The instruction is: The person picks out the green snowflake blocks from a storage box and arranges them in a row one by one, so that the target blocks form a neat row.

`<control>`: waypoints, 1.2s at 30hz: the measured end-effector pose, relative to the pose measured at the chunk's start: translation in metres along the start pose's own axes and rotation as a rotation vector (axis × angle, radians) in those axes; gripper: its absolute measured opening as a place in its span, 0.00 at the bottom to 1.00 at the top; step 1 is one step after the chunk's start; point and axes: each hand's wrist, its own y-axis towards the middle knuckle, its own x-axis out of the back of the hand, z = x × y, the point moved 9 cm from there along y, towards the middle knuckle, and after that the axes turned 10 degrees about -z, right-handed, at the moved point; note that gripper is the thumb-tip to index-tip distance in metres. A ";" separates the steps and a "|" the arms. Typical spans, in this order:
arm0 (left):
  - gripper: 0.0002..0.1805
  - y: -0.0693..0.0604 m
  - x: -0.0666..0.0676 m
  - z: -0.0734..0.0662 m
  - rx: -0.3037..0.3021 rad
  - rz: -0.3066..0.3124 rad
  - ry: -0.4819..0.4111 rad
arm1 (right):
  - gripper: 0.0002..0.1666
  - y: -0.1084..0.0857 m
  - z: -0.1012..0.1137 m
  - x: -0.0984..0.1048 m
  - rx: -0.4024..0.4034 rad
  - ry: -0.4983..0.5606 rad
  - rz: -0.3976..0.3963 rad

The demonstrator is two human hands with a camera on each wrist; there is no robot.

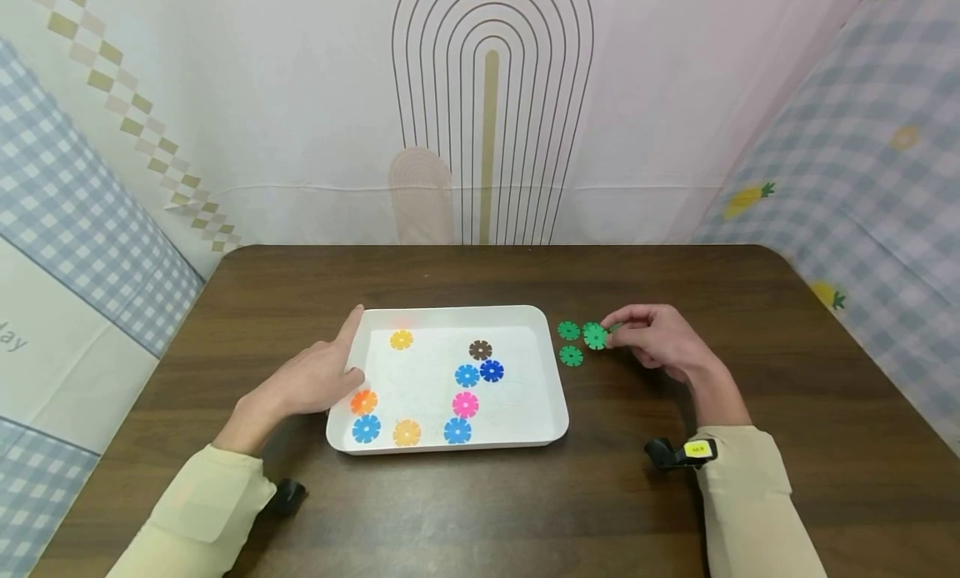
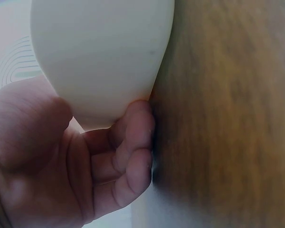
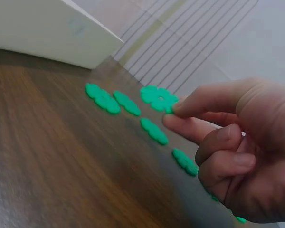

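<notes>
My right hand (image 1: 660, 341) pinches a green notched disc (image 3: 159, 98) between thumb and forefinger, held just above the table to the right of the tray. Below and around it, several more green discs (image 1: 571, 356) lie on the wood; the right wrist view shows some partly hidden behind the hand. On the other side, my left hand (image 1: 315, 378) holds the left wall of a white tray (image 1: 558, 395), thumb over the rim. The left wrist view has its curled fingers (image 2: 140, 130) against the tray's outer side, low by the tabletop.
Inside the tray lie several loose notched discs: yellow (image 1: 401, 340), orange (image 1: 364, 402), pink (image 1: 466, 405), brown (image 1: 480, 350) and blues (image 1: 492, 371). The brown wooden table (image 1: 480, 511) reaches back to a patterned cloth (image 1: 300, 128).
</notes>
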 end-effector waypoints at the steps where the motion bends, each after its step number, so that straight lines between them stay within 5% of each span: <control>1: 0.53 0.000 0.000 0.000 0.000 0.000 -0.001 | 0.20 0.000 -0.002 0.001 -0.003 -0.012 0.005; 36: 0.53 0.001 0.001 -0.001 0.005 0.011 -0.001 | 0.21 0.001 -0.012 0.001 0.006 -0.153 0.091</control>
